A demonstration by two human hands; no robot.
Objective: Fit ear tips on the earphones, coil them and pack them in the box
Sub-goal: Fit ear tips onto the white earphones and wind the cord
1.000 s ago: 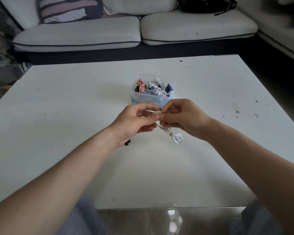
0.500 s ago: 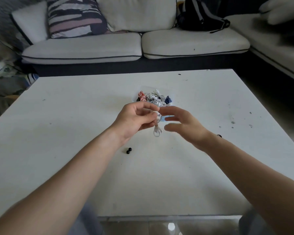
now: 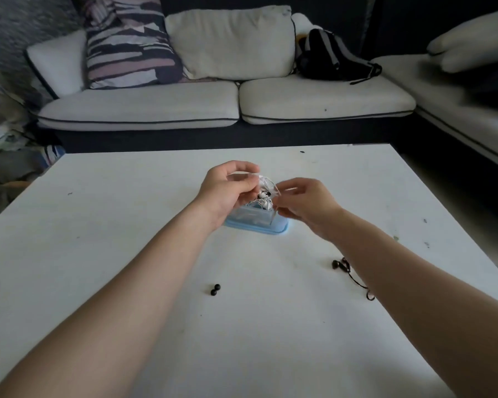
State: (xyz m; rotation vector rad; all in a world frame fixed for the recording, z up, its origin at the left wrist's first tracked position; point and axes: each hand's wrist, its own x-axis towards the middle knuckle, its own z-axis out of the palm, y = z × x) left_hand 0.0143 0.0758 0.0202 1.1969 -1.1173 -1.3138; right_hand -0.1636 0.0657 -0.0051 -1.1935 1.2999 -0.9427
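Observation:
A clear plastic box (image 3: 256,222) with a blue base sits mid-table, holding several coiled earphones. My left hand (image 3: 224,188) hovers over the box and pinches a coiled white earphone (image 3: 266,183). My right hand (image 3: 302,202) is just right of the coil, its fingertips blurred at the cable; whether they grip it is unclear. Two loose black ear tips (image 3: 215,289) lie on the table near my left forearm. A black earphone (image 3: 345,267) with its cable lies beside my right forearm, partly hidden by it.
The white table (image 3: 127,254) has small dark specks on its right side. Behind it stands a white sofa (image 3: 227,104) with a striped cushion (image 3: 127,50) and a black backpack (image 3: 331,57). Another sofa section (image 3: 472,90) runs along the right.
Both hands moved forward from in front of the box to above it, carrying the white coil. The right hand came back to the coil. The view tilted up, showing the black earphone.

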